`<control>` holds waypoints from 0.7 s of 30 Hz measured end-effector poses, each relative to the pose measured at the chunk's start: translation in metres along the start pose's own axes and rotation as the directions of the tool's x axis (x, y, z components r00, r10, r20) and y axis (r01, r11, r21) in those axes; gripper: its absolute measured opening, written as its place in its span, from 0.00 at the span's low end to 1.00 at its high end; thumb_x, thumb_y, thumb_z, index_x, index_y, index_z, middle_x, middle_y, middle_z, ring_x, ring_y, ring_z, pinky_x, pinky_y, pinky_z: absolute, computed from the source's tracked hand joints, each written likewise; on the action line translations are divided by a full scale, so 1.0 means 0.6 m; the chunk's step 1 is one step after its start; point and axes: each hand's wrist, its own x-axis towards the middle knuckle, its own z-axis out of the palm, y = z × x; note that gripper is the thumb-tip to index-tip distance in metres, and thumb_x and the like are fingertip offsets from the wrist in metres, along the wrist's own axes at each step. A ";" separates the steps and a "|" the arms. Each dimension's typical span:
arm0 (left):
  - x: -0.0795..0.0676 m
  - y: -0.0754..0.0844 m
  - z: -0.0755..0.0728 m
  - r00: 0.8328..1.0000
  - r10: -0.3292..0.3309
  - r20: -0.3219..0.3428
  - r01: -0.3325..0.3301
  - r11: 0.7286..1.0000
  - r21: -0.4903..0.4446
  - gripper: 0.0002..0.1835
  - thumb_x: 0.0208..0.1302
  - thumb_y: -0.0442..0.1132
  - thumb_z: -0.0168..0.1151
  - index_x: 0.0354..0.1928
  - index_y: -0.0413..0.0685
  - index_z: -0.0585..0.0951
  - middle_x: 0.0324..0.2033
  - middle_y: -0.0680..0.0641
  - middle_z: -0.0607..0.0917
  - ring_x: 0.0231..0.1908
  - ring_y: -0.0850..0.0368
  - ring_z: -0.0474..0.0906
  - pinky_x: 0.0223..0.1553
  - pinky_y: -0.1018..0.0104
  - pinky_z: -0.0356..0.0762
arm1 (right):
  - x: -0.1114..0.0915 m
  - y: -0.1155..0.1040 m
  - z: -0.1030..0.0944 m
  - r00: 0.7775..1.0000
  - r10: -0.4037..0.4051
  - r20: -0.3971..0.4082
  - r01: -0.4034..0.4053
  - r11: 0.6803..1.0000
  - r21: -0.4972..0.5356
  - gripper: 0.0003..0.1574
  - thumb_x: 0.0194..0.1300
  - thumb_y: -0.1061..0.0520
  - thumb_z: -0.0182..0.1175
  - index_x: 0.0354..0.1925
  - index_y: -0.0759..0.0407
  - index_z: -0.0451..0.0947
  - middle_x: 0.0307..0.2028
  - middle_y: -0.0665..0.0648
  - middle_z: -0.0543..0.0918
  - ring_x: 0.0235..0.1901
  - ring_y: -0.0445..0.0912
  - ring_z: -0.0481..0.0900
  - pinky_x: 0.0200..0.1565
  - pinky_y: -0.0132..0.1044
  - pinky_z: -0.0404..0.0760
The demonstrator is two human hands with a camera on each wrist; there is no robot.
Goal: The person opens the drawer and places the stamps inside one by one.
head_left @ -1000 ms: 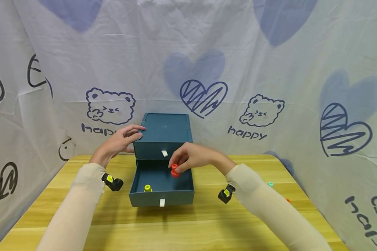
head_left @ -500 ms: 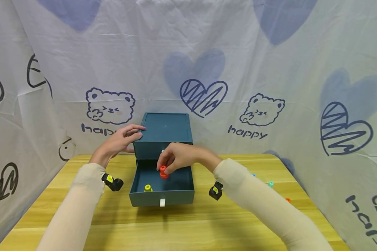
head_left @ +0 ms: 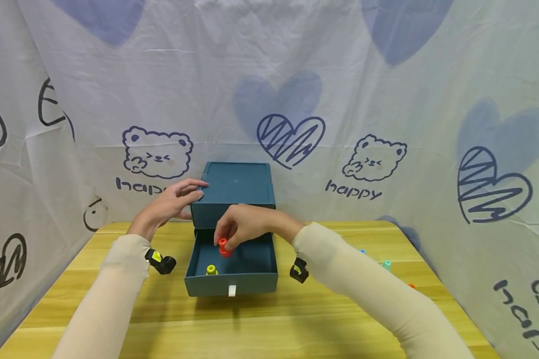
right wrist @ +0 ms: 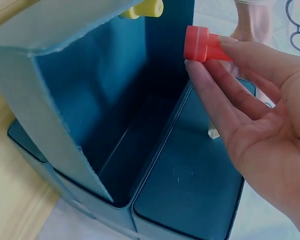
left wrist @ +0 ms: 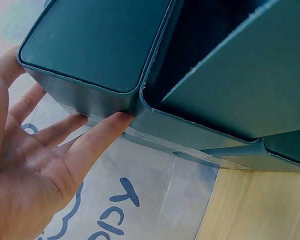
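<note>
R hand (head_left: 247, 222) pinching red pc (head_left: 225, 251) (over drawer (head_left: 256, 283)); L hand (head_left: 169, 203) splayed, touching cab (head_left: 238, 182).

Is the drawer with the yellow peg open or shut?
Open. The drawer sticks out past the top box, and the yellow peg shows inside it.

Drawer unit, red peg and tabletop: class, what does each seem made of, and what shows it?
Drawer unit: probably moulded plastic, smooth with slight sheen; rounded corners suggest it.
Red peg: likely plastic, smooth; its even colour suggests it.
Tabletop: wood or wood-look laminate; grain shows, finish slightly glossy.
</note>
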 end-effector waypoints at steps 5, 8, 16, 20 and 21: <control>0.000 0.001 0.001 1.000 0.003 0.002 -0.003 1.000 -0.004 0.30 0.79 0.54 0.54 0.75 0.51 0.66 0.80 0.37 0.59 0.78 0.32 0.55 0.64 0.30 0.74 | 0.013 -0.006 0.004 1.000 -0.008 -0.001 0.008 0.999 -0.048 0.13 0.68 0.63 0.68 0.51 0.62 0.87 0.46 0.58 0.91 0.41 0.41 0.86 0.48 0.26 0.85; 0.000 0.001 0.000 1.000 0.004 0.001 -0.004 1.000 -0.005 0.30 0.79 0.54 0.55 0.75 0.51 0.67 0.80 0.37 0.59 0.78 0.31 0.55 0.63 0.30 0.74 | 0.022 -0.011 0.007 1.000 -0.007 0.003 0.007 0.997 -0.072 0.13 0.68 0.63 0.68 0.51 0.62 0.87 0.46 0.58 0.91 0.41 0.41 0.86 0.48 0.25 0.85; -0.001 0.000 -0.001 1.000 0.007 0.007 -0.007 1.000 -0.004 0.31 0.78 0.54 0.55 0.75 0.50 0.66 0.80 0.37 0.58 0.78 0.31 0.54 0.64 0.30 0.74 | 0.043 -0.016 0.021 1.000 0.008 0.020 -0.005 0.990 -0.142 0.14 0.67 0.63 0.68 0.51 0.63 0.88 0.45 0.57 0.91 0.40 0.40 0.84 0.46 0.22 0.83; -0.001 -0.001 -0.002 1.000 0.007 0.007 -0.007 1.000 -0.005 0.30 0.78 0.54 0.55 0.75 0.50 0.66 0.80 0.37 0.58 0.79 0.31 0.53 0.63 0.30 0.74 | 0.052 -0.017 0.027 1.000 0.020 0.022 -0.016 0.986 -0.163 0.14 0.67 0.62 0.68 0.51 0.62 0.88 0.45 0.56 0.90 0.40 0.40 0.84 0.46 0.22 0.82; -0.001 0.000 -0.002 1.000 0.008 0.007 -0.008 1.000 -0.004 0.31 0.78 0.54 0.55 0.75 0.50 0.66 0.80 0.37 0.58 0.79 0.31 0.53 0.63 0.30 0.74 | 0.054 -0.017 0.027 0.999 0.023 0.023 -0.019 0.986 -0.167 0.15 0.67 0.62 0.68 0.52 0.62 0.88 0.46 0.56 0.90 0.40 0.40 0.83 0.46 0.22 0.82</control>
